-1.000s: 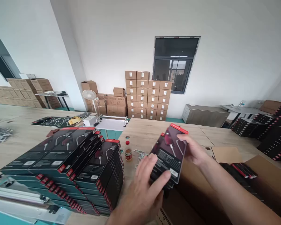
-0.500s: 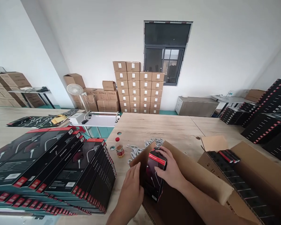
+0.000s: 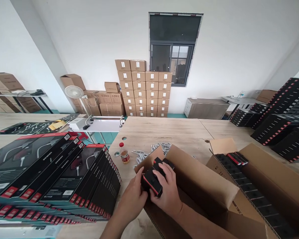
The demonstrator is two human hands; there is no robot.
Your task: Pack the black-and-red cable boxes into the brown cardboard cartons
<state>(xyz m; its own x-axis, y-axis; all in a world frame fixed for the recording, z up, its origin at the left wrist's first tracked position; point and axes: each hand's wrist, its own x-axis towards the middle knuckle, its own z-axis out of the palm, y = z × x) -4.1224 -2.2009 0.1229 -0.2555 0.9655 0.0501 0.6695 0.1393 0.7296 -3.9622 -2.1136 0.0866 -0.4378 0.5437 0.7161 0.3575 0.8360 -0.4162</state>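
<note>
An open brown carton [image 3: 199, 179] stands on the wooden table in front of me. Inside its far left end are small black boxes with red edges [image 3: 153, 179]. My right hand [image 3: 166, 189] lies over them from above, its fingers and thumb gripping the nearest black box. My left hand [image 3: 133, 197] is at the carton's left side, fingers bent against its wall and the box's left edge; whether it grips either is hidden.
Stacked black product boxes [image 3: 89, 176] stand at the left. A drink bottle [image 3: 124, 154] and white cables [image 3: 161, 147] lie beyond the carton. Another carton [image 3: 269, 172] holding black boxes is on the right, with more black stacks [image 3: 271, 131] behind.
The black box under my right hand has gone from upright and raised to lower in the carton, its top facing up. My right hand has moved left and down. The view has shifted slightly.
</note>
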